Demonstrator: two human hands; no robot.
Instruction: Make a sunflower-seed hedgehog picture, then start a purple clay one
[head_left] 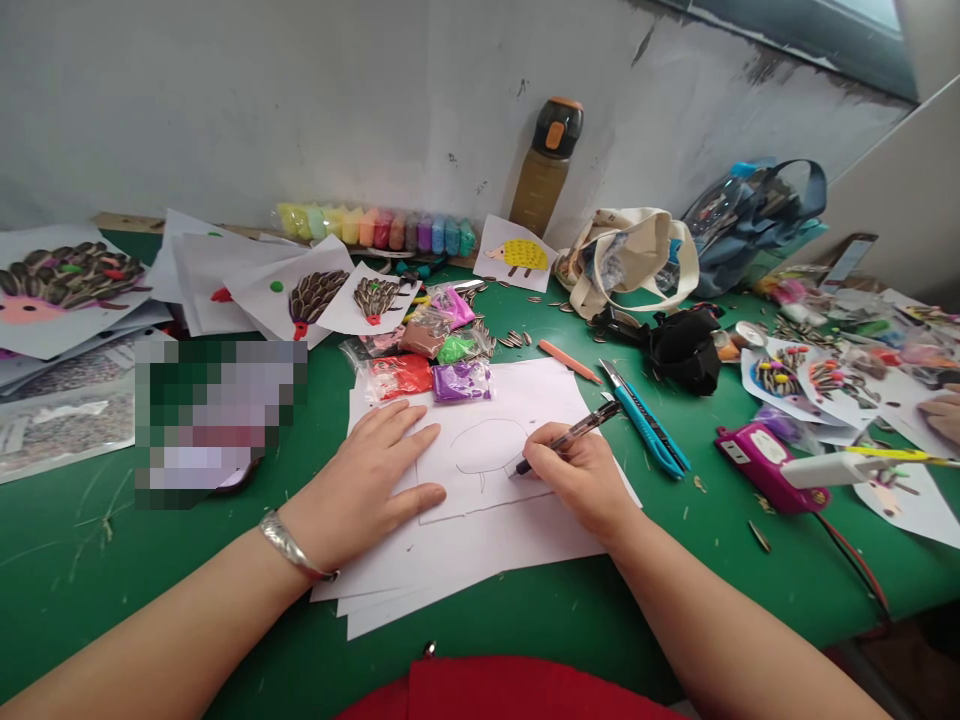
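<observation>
Several white paper sheets lie pinned under the left hand, fingers spread. The right hand pinches a slim dark pen in its fingertips.

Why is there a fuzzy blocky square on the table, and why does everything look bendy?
In the head view, a pixelated patch hides something on the green table; the wide lens makes the table's edge and the wall look curved.

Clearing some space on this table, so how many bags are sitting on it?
2: a canvas tote bag and a blue bag, both at the far edge by the wall, right of the water bottle. The black bundle in front of them might be a third; I cannot tell.
</observation>
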